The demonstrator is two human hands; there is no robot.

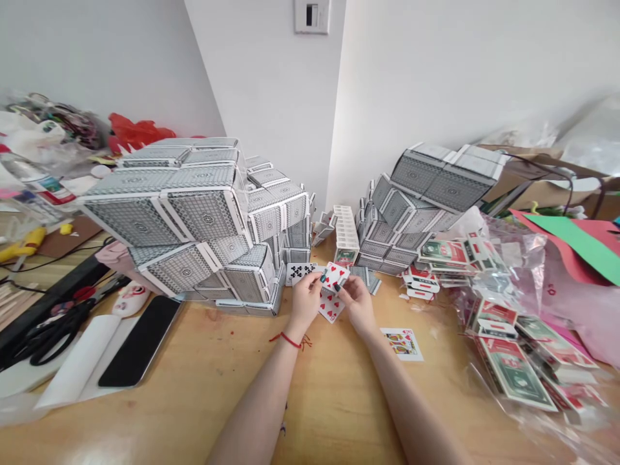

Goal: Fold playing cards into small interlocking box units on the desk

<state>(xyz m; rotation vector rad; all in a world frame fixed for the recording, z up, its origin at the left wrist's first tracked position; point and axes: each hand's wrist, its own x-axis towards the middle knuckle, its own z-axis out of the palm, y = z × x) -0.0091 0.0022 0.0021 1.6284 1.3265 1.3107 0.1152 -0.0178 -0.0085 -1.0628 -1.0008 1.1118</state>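
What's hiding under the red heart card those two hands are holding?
Another card with red hearts peeks out below the held card. Its top part is covered, so I can't see all of its hearts, or whether anything else is tucked behind there.

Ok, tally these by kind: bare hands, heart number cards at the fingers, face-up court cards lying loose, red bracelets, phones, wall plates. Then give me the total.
Hands (left hand, right hand): 2
Heart number cards (held card, lower card): 2
Court card: 1
Red bracelet: 1
Phone: 1
Wall plate: 1
Total: 8
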